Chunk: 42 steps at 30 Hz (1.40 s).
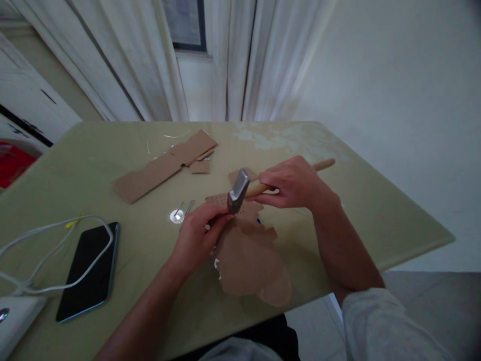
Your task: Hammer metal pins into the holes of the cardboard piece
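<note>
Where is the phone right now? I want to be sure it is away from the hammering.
In the head view the phone lies face up at the table's near left, a white cable looped over it, left of the left hand.

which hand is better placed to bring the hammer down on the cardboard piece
Right. The right hand already grips the wooden-handled metal hammer, its head poised over the torn brown cardboard piece. The left hand pinches something at the cardboard's edge, under the hammer head.
</note>
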Each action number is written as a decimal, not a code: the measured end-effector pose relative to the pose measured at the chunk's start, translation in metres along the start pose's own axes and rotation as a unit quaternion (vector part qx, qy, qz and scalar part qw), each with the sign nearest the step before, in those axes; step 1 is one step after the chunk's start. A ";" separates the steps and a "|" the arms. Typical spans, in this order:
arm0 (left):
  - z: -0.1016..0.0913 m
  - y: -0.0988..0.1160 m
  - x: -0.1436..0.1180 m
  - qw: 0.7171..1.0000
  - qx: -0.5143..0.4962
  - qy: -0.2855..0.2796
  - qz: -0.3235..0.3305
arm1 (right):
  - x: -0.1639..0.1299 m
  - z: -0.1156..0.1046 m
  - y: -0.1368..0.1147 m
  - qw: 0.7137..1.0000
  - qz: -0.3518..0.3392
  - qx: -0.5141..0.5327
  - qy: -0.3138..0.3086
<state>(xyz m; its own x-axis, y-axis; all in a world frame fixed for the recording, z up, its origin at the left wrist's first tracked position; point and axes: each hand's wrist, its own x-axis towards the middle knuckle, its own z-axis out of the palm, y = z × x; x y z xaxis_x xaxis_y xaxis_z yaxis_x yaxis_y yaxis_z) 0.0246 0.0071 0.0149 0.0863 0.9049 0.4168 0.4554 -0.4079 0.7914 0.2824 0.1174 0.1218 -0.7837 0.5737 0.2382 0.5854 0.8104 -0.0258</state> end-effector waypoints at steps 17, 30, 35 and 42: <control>0.000 0.000 0.000 1.000 0.000 0.001 -0.008 | 0.002 -0.006 -0.010 0.999 0.030 -0.011 0.002; 0.000 0.001 0.000 1.000 0.005 -0.001 -0.004 | -0.003 -0.010 -0.015 0.999 0.037 -0.019 -0.010; 0.000 0.000 -0.001 1.000 0.003 -0.003 -0.008 | -0.003 -0.009 -0.014 0.999 0.028 -0.027 -0.013; -0.001 0.001 0.000 1.000 0.009 -0.003 -0.008 | -0.002 -0.009 -0.013 0.999 0.021 0.023 -0.009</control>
<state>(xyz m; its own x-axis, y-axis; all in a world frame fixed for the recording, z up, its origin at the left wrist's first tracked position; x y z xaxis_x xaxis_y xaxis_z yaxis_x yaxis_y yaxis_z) 0.0238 0.0066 0.0158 0.0838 0.9120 0.4015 0.4729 -0.3911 0.7896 0.2780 0.1042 0.1306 -0.7623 0.6092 0.2188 0.6081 0.7898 -0.0803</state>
